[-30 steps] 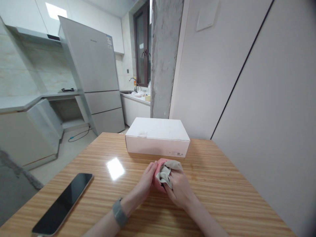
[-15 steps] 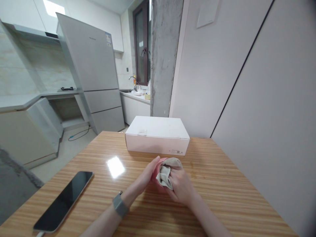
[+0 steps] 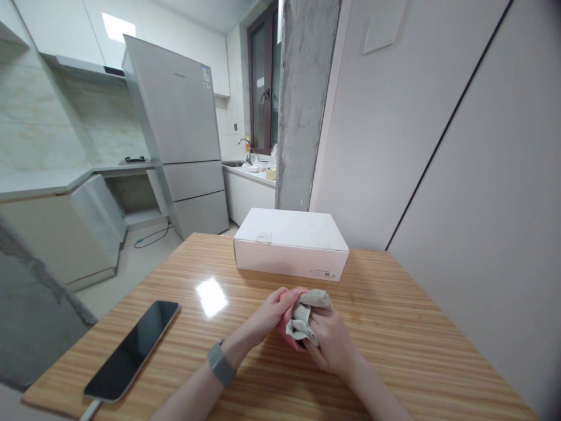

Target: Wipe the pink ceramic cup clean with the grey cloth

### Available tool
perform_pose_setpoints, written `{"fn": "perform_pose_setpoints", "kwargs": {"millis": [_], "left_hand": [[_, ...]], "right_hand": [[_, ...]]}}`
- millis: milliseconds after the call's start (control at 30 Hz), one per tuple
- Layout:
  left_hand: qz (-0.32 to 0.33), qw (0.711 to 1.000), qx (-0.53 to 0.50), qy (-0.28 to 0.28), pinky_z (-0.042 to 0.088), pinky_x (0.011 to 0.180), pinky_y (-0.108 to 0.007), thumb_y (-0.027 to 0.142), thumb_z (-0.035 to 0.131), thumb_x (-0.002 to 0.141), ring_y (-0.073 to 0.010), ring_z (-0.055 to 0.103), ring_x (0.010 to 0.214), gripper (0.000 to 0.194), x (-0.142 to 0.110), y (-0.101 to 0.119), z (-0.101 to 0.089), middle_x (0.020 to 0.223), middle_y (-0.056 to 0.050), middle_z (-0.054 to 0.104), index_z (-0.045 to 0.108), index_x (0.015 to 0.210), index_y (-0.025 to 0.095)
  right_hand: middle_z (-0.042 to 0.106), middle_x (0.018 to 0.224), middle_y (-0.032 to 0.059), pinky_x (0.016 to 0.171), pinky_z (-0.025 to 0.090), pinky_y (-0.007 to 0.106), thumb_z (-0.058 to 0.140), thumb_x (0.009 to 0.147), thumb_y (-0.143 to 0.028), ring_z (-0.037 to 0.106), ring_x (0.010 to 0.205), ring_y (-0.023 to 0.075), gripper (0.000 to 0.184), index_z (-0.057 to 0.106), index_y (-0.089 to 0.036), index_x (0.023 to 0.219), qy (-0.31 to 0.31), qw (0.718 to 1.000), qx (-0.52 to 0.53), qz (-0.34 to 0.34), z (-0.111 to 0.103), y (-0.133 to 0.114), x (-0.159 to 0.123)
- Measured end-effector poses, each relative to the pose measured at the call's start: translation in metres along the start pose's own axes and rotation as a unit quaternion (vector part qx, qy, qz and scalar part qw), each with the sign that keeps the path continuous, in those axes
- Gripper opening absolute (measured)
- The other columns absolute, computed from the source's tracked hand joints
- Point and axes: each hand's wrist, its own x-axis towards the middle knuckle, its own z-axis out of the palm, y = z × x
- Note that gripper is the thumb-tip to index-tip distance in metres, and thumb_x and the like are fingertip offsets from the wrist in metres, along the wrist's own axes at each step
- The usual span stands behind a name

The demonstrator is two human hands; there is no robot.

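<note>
My left hand (image 3: 272, 313) is closed around a pink object (image 3: 284, 332), rounded and mostly hidden by the hands and the cloth, so its kind is unclear. A small dark patch shows at its lower edge. Bunched in my right hand (image 3: 335, 342) is a beige-grey cloth (image 3: 301, 324), pressed against the pink object's near right side. Both hands are close together above the middle of the table, and a grey-banded watch (image 3: 221, 363) sits on the left wrist.
Beyond my hands a white box (image 3: 291, 245) rests on the wood-grain table (image 3: 394, 327). A phone (image 3: 134, 351) with a white cable lies at the left. Behind stand a fridge (image 3: 188, 117), a concrete pillar (image 3: 302, 105), and a sink counter (image 3: 249, 187).
My left fingers have shifted over the top of the pink object, which looks slightly turned. The cloth stays against it. The whole view has swung a little, moving the scene rightward.
</note>
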Motion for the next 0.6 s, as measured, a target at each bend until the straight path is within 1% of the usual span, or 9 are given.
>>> {"fn": "perform_pose_setpoints", "kwargs": {"millis": [67,133,167,233,300,367,433,500,600], "left_hand": [[0.011,1.0,-0.003,0.004,0.041,0.07,-0.028,0.048,0.067,0.077,-0.0168,0.055,0.071,0.032,0.001,-0.005,0.0,0.064,0.001,0.06,0.068,0.084,0.017],[0.025,0.999,-0.007,0.028,0.039,0.064,-0.025,0.048,0.067,0.078,-0.0133,0.052,0.067,0.032,0.001,-0.008,0.003,0.067,0.002,0.059,0.066,0.084,0.016],[0.027,0.999,-0.015,0.036,0.038,0.062,-0.024,0.049,0.066,0.079,-0.0122,0.051,0.066,0.033,0.001,-0.008,0.005,0.07,0.002,0.059,0.066,0.086,0.016],[0.018,0.998,-0.049,0.03,0.038,0.06,-0.023,0.049,0.065,0.08,-0.0121,0.053,0.067,0.036,0.0,-0.007,0.011,0.076,0.0,0.061,0.066,0.094,0.016],[-0.002,0.994,-0.111,-0.004,0.042,0.064,-0.024,0.048,0.062,0.083,-0.0151,0.058,0.074,0.039,-0.001,-0.004,0.016,0.086,-0.003,0.066,0.065,0.105,0.016],[-0.035,0.984,-0.171,-0.044,0.044,0.07,-0.027,0.05,0.057,0.085,-0.018,0.061,0.08,0.044,-0.002,0.0,0.018,0.092,-0.006,0.07,0.064,0.114,0.017],[-0.063,0.975,-0.199,-0.071,0.046,0.073,-0.028,0.054,0.05,0.087,-0.0196,0.064,0.079,0.052,0.0,0.003,0.017,0.09,-0.007,0.072,0.064,0.117,0.015],[-0.074,0.978,-0.183,-0.069,0.046,0.074,-0.03,0.058,0.047,0.087,-0.0207,0.065,0.076,0.057,0.002,0.005,0.014,0.084,-0.008,0.074,0.067,0.114,0.012],[-0.086,0.988,-0.123,-0.039,0.045,0.084,-0.031,0.06,0.051,0.085,-0.023,0.067,0.083,0.057,0.004,0.008,0.009,0.084,-0.009,0.075,0.07,0.105,0.01]], "right_hand": [[0.07,0.088,0.0089,0.084,0.044,0.043,0.034,0.093,-0.029,0.061,0.086,0.0253,0.029,0.061,-0.02,0.092,0.006,1.0,-0.009,0.005,0.0,-0.001,0.0],[0.07,0.092,0.0094,0.085,0.042,0.043,0.035,0.093,-0.028,0.061,0.089,0.0258,0.028,0.061,-0.019,0.095,0.019,0.999,-0.025,0.024,0.0,-0.001,0.001],[0.07,0.093,0.0098,0.086,0.041,0.043,0.035,0.093,-0.027,0.061,0.091,0.0262,0.027,0.061,-0.019,0.096,0.025,0.998,-0.037,0.036,0.0,-0.001,0.001],[0.07,0.094,0.0109,0.087,0.04,0.043,0.035,0.094,-0.028,0.06,0.091,0.0267,0.028,0.061,-0.018,0.097,0.026,0.996,-0.059,0.057,-0.004,0.003,0.004],[0.07,0.09,0.0111,0.086,0.041,0.043,0.034,0.094,-0.03,0.06,0.088,0.0267,0.03,0.061,-0.018,0.095,-0.002,0.997,-0.06,0.049,-0.011,0.007,0.008],[0.069,0.09,0.0109,0.085,0.041,0.044,0.032,0.093,-0.031,0.06,0.087,0.0267,0.032,0.061,-0.018,0.093,-0.04,0.998,-0.045,0.022,-0.018,0.011,0.012],[0.069,0.094,0.011,0.087,0.041,0.045,0.033,0.093,-0.033,0.06,0.089,0.0271,0.032,0.061,-0.018,0.095,-0.066,0.997,-0.036,0.0,-0.023,0.012,0.016],[0.069,0.097,0.0118,0.088,0.04,0.046,0.032,0.093,-0.033,0.059,0.091,0.0274,0.033,0.061,-0.018,0.097,-0.072,0.997,-0.034,-0.012,-0.023,0.01,0.018],[0.069,0.091,0.0119,0.088,0.041,0.045,0.029,0.094,-0.033,0.06,0.086,0.026,0.035,0.06,-0.018,0.091,-0.06,0.998,-0.015,-0.025,-0.015,0.005,0.018]]}}
